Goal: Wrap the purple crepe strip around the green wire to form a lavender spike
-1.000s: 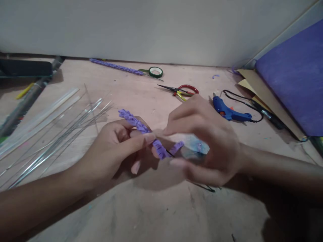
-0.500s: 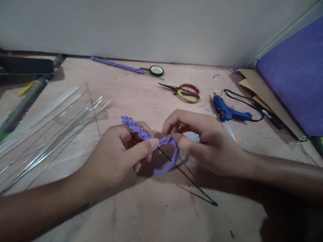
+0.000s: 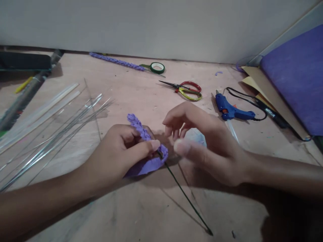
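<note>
My left hand [image 3: 121, 153] pinches a purple fringed paper strip [image 3: 143, 148] wound around a thin green wire stem [image 3: 188, 201]; thumb and forefinger press the strip where it meets the wire. The wound part sticks up past my fingers, and the loose tail lies flat under my hand. The wire runs down and right over the wooden table [image 3: 141, 211]. My right hand [image 3: 202, 141] hovers just right of the strip, fingers apart and holding nothing, with its thumb close to the purple loop.
Several bare wires and clear glue sticks [image 3: 58, 124] lie at left. At the back are a finished purple stem [image 3: 114, 61], green tape roll [image 3: 157, 68], scissors [image 3: 188, 90] and a blue glue gun [image 3: 230, 109] with cord. Purple sheet and cardboard [image 3: 295, 74] lean at right.
My right hand let go of the purple strip and opened. The strip's free tail swung from the right side to under my left hand. The wire end dropped lower.
</note>
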### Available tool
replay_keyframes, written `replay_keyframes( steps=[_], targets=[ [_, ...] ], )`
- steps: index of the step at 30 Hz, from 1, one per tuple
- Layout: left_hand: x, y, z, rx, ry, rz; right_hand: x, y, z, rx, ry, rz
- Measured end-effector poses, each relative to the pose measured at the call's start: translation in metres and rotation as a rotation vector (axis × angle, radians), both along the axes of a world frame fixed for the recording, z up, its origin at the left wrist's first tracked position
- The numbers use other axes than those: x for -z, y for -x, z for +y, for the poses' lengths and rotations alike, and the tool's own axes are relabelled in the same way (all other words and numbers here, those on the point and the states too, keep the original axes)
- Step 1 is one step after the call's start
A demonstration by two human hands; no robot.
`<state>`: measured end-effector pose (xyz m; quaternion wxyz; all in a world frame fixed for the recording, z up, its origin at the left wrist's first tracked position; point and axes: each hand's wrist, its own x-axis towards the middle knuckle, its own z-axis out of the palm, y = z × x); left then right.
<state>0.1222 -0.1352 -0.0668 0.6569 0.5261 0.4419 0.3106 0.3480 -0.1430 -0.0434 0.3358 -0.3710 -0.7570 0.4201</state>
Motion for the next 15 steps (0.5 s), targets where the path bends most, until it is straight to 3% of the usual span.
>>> replay_keyframes(
  steps=[2, 6, 9, 11, 15],
  targets=[
    [-0.001, 0.000, -0.002, 0.025, -0.013, 0.034, -0.005, 0.002, -0.004, -0.013, 0.081, -0.049],
    [0.000, 0.004, -0.005, 0.123, 0.062, 0.034, -0.004, 0.005, -0.001, -0.130, 0.394, -0.011],
    [0.002, 0.007, -0.006, 0.181, 0.134, -0.050, 0.002, 0.004, 0.005, -0.206, 0.416, 0.041],
    [0.002, 0.008, -0.006, 0.189, 0.196, -0.112, 0.006, 0.003, 0.006, -0.207, 0.248, 0.033],
    [0.000, 0.006, -0.005, 0.165, 0.294, -0.272, 0.010, -0.001, 0.000, -0.093, -0.369, -0.083]
  ],
)
